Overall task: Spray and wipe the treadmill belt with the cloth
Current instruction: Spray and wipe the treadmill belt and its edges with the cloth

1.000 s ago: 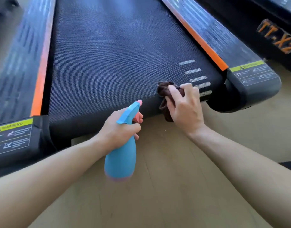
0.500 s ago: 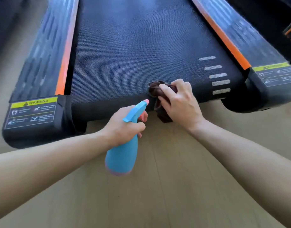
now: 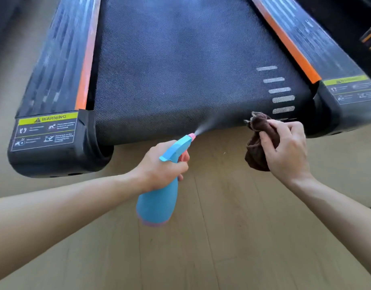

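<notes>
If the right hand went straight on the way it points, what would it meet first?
Likely the near edge of the treadmill belt, cloth first, by the white stripes; the right hand looks just short of it, depth unclear.

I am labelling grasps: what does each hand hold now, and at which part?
The left hand grips the blue spray bottle at its neck. The right hand holds the bunched brown cloth around its middle.

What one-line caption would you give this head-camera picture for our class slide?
Left hand sprays mist from a blue spray bottle onto the treadmill belt while the right hand holds a brown cloth.
</notes>
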{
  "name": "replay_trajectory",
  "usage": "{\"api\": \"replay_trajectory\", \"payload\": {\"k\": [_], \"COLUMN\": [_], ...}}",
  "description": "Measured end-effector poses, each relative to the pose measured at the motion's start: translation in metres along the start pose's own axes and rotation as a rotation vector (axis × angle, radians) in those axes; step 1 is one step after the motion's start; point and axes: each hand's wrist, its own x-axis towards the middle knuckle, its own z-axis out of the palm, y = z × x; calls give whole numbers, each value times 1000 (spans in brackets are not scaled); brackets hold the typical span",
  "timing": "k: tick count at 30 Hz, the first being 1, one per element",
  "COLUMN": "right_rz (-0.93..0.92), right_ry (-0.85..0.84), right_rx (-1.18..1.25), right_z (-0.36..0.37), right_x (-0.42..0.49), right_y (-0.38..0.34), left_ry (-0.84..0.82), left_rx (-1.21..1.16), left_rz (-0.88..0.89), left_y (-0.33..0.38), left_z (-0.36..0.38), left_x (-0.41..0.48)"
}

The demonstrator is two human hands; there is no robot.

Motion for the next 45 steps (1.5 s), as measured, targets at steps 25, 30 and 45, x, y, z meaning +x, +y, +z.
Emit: {"api": "replay_trajectory", "payload": {"k": [25, 30, 45], "right_rz": [-439, -625, -464], "right_ry": [109, 191, 193], "right_rx": [-206, -325, -365], "right_z": [114, 104, 105], "right_x": [28, 47, 48], "right_y": [-123, -107, -112], "left_ry": [150, 133, 146], "left_rx": [-114, -159, -146], "left_rz": [43, 54, 38], "left_y": [-26, -25, -26], "left_z": [-63, -62, -63], "left_x": [-19, -16, -18]}}
